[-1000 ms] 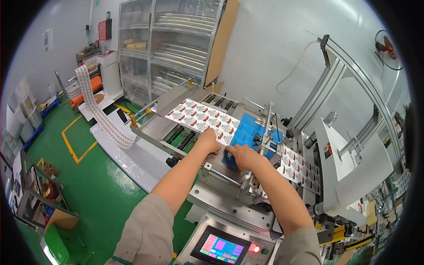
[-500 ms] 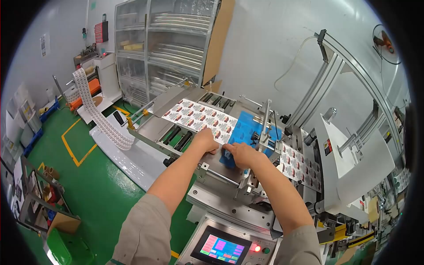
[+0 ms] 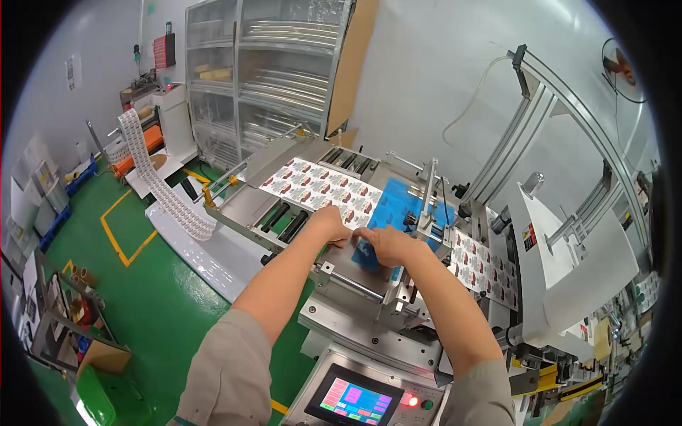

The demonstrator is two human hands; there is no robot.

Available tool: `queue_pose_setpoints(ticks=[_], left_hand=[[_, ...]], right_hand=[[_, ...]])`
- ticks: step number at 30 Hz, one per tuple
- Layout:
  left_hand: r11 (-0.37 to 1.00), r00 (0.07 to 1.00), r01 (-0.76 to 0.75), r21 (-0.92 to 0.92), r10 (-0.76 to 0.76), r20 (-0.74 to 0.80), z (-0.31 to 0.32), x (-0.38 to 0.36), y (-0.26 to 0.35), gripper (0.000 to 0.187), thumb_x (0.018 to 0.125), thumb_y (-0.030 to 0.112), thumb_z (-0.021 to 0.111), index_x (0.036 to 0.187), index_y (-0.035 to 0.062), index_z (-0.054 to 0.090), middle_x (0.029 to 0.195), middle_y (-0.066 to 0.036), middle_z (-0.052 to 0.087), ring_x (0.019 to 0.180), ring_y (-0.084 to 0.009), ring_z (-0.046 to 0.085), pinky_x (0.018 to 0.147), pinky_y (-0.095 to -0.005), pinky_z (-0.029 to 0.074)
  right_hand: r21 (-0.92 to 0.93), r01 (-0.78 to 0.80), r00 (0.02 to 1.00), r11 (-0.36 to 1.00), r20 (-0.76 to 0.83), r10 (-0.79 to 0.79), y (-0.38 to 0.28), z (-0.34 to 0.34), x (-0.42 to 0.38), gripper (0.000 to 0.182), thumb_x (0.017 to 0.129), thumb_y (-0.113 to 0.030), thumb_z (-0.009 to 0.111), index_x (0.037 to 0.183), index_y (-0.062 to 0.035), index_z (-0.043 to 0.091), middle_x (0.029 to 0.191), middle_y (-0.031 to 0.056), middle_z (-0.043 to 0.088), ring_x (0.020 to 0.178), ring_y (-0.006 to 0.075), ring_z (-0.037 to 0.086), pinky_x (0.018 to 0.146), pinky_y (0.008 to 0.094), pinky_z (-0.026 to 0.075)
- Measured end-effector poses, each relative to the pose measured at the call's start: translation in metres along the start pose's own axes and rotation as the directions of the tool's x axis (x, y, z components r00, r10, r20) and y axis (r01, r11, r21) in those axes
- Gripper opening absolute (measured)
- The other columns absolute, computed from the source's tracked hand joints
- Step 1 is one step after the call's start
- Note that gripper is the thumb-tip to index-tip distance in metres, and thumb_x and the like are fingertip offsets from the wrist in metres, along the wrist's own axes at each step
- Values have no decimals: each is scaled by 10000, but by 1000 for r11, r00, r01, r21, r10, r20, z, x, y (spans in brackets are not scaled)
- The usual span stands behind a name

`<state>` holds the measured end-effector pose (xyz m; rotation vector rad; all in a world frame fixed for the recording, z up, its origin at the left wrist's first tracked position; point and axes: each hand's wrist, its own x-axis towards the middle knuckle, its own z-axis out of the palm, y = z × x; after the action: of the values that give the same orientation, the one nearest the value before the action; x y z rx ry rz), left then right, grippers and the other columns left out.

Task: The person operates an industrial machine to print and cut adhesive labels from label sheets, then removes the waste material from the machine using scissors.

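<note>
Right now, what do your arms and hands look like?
My left hand and right hand are bare: no gloves, and I see no watch or bracelet. My left sleeve and right sleeve are greyish-khaki, creased, loose and roughly elbow-length.

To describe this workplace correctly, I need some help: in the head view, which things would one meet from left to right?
Hanging strip of printed labels, left hand, right hand, printed sheet right of the hands, fan.
</note>
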<state>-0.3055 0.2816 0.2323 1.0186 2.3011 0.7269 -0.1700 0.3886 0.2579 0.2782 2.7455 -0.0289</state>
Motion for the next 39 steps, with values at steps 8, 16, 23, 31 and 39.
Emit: queue_pose_setpoints(ticks=[8,16,23,31,39], left_hand=[[993,999,35,-112,-37,-16,2,2,-4,125,684,103,605,642,-7,647,566,-61,642,503,-144,619,537,-265,506],[957,997,50,-285,-64,-39,3,-4,-3,126,708,23,583,595,-33,577,546,-108,619,526,-172,658,472,-263,505],[838,993,120,-533,-103,62,1,-1,-15,117,762,-25,517,655,-31,563,615,-139,627,574,-220,673,419,-253,482],[738,987,157,-656,-148,70,-16,-29,-28,176,847,51,453,986,-43,506,875,-113,587,706,-210,675,487,-221,517],[740,999,-36,-672,7,-46,-39,-62,-46,190,841,111,507,1019,46,527,867,-65,605,670,-136,643,513,-199,465]], right_hand=[[22,18,1000,1000,16,-19,0,-5,-3,612,793,-5,451,1342,-252,340,1169,138,542,1046,342,524,830,426,467],[10,-24,998,1000,50,24,-7,-10,-5,681,766,31,444,1357,-278,310,1155,127,548,1001,330,569,789,422,487],[-67,6,1000,998,-4,-6,-7,-3,0,694,767,2,490,1370,-279,289,1079,146,579,950,326,593,741,413,496],[-160,0,1000,987,28,5,-22,-9,0,727,749,-9,517,1385,-249,262,883,137,631,792,316,632,625,400,498],[-251,-51,998,967,20,58,-38,-1,1,894,686,-67,691,1402,-252,189,1049,156,608,933,317,609,741,389,488]])
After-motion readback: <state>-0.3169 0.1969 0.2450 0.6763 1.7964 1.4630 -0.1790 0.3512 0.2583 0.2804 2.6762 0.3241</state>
